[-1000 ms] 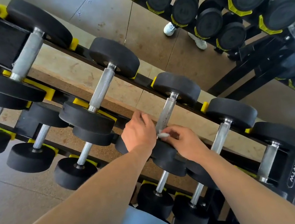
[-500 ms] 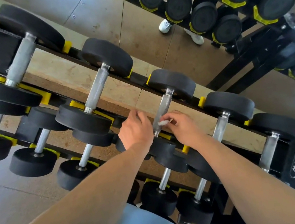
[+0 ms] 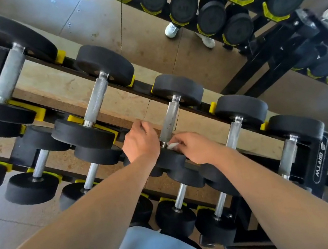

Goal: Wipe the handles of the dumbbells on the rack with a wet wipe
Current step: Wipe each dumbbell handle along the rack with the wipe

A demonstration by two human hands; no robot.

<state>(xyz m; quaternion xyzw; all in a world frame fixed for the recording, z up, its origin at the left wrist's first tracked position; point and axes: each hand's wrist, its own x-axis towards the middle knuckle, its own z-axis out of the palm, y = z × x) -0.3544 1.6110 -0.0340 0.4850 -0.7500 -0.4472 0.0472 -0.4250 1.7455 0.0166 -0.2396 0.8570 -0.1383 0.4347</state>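
Black dumbbells with steel handles lie in rows on a black rack point(image 3: 194, 106) with yellow cradles. My right hand point(image 3: 194, 148) pinches a small white wet wipe point(image 3: 172, 145) against the near end of one dumbbell handle point(image 3: 169, 119), just above that dumbbell's near head point(image 3: 170, 159). My left hand point(image 3: 140, 143) sits on the left side of the same dumbbell. Its fingers curl down over the near head beside the handle, and their tips are hidden.
More dumbbells lie left point(image 3: 96, 101) and right point(image 3: 234, 132) on the top tier, with smaller ones on the tiers below. A mirror behind reflects a second rack point(image 3: 225, 5) and white shoes point(image 3: 171, 29). My blue shorts fill the bottom edge.
My right hand slid the wipe a little way up the handle and back down to its near end. My left hand stayed beside the handle.
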